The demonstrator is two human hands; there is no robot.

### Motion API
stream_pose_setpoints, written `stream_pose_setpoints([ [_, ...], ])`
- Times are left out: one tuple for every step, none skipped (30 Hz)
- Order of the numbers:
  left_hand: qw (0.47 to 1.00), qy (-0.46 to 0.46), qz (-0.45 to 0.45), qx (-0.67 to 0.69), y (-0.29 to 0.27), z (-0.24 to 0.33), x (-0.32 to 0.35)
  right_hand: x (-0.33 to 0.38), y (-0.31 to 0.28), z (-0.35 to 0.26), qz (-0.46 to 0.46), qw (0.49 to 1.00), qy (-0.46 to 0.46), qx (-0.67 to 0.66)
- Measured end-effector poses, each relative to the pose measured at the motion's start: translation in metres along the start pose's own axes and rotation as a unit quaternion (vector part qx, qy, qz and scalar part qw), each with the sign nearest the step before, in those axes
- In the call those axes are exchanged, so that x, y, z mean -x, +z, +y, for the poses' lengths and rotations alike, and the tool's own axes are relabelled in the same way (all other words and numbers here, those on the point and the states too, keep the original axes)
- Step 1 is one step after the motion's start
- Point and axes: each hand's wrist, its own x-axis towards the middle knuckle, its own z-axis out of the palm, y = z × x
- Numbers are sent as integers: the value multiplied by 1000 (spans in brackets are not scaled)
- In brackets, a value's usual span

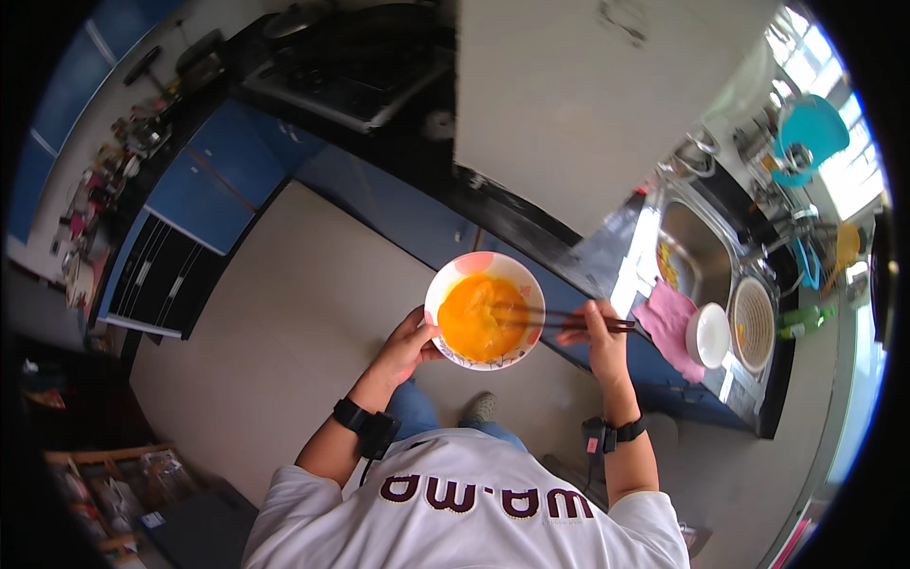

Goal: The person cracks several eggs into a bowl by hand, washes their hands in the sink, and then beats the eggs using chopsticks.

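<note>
A white bowl with pink and dark patterns [439, 293] is held up in front of me, over the floor. My left hand [409, 343] grips its lower left rim, thumb at the edge and fingers underneath. Bright orange-yellow beaten egg [471, 318] fills much of the bowl. Dark brown chopsticks [607, 323] reach in from the right, their tips in the egg and smeared by motion. My right hand [595, 334] is closed round the chopsticks near their outer end.
Along the right counter are a metal sink [697, 247], a pink cloth [671, 327], a small white bowl [708, 335], a woven-looking round basket [752, 322] and a green bottle [806, 321]. A gas stove [351, 81] stands at the far left, beside a tall pale panel [569, 104].
</note>
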Motion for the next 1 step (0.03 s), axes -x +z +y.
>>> stream_pose_setpoints([
  [1000,13,16,7,-17,6,13,-12,23,-3,-25,1000,-5,4],
])
